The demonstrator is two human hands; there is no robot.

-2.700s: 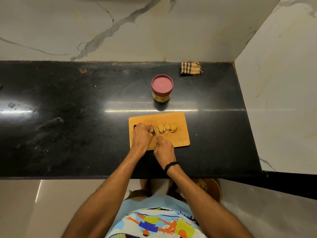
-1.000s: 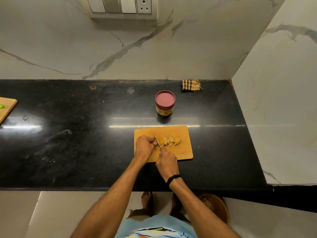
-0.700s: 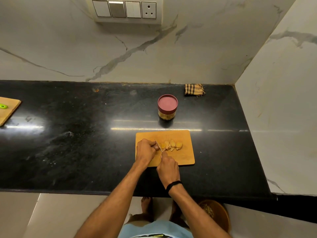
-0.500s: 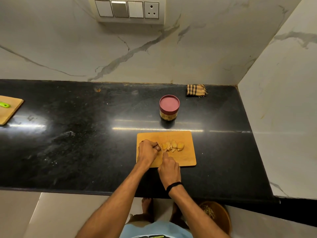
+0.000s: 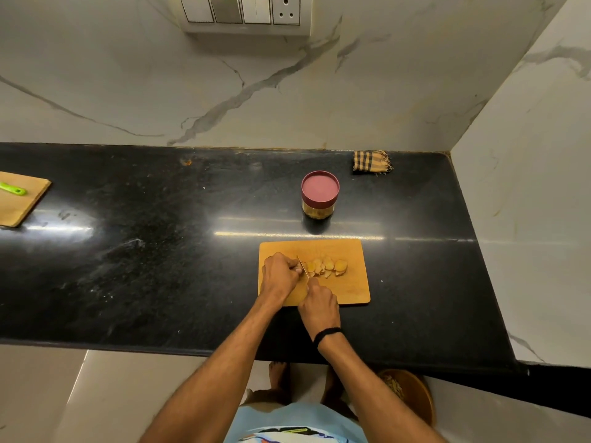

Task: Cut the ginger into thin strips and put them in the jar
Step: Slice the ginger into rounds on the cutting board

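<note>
A wooden cutting board [image 5: 351, 289] lies on the black counter. On it my left hand [image 5: 279, 274] holds down a piece of ginger, mostly hidden under my curled fingers. My right hand [image 5: 318, 302] grips a knife [image 5: 303, 266] whose blade stands against my left fingertips. Several cut ginger slices [image 5: 327, 267] lie in a row just right of the blade. The jar [image 5: 319, 199], with its dark red lid on, stands behind the board.
A folded checked cloth [image 5: 371, 161] lies at the back right by the wall corner. A second wooden board [image 5: 28, 203] with a green-handled tool [image 5: 12, 189] sits at the far left. A brown bowl [image 5: 412, 394] stands on the floor below the counter edge.
The camera has tilted up, showing the wall switches and the left board. Both hands stay at the ginger; the knife has kept slicing, its blade now lower against the fingertips.
</note>
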